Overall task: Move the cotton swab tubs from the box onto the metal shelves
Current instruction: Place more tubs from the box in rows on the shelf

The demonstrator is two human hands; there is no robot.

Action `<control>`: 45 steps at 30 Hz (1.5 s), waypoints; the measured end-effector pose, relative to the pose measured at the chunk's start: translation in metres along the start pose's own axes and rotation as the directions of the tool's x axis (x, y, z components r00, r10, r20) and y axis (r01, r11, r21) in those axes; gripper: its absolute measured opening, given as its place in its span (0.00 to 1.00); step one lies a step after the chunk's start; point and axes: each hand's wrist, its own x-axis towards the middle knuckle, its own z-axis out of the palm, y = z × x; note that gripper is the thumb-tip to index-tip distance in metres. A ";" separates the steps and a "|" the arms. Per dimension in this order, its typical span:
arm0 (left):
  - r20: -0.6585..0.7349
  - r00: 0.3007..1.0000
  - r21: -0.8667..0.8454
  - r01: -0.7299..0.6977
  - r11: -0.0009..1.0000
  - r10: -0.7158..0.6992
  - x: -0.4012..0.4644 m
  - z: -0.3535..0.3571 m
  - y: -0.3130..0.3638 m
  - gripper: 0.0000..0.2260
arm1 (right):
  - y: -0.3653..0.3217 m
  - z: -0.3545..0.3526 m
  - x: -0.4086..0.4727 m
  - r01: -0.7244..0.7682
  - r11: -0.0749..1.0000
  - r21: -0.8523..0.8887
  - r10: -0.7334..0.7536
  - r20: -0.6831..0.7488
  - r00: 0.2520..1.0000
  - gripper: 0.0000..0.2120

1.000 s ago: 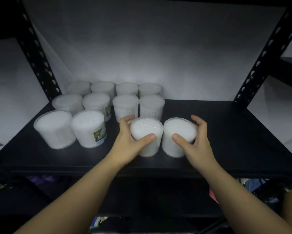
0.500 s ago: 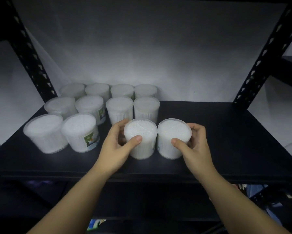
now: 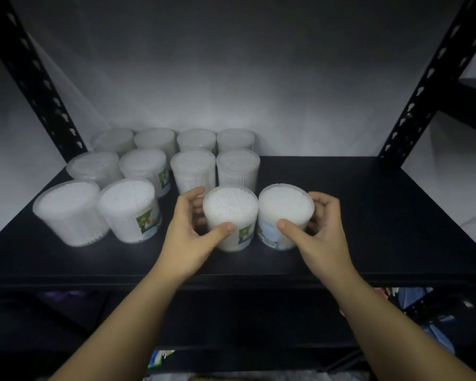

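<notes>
on the black shelf (image 3: 368, 215), the left hand (image 3: 187, 237) curls thumb and fingers around one swab tub (image 3: 230, 215) while the right hand (image 3: 318, 232) wraps the tub beside it (image 3: 285, 213), both tubs touching, in front of ten more tubs (image 3: 159, 166) in rows.

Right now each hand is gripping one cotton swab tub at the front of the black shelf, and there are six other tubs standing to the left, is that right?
Not six. The head view shows ten other tubs standing left and behind. The rest holds: the left hand and right hand each grip one tub on the black shelf.
</notes>
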 end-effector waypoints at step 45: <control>0.085 0.996 -0.158 -0.011 0.987 0.025 0.005 0.000 -0.001 0.40 | -0.002 -0.003 0.002 0.038 0.997 0.064 -0.040 0.031 0.999 0.35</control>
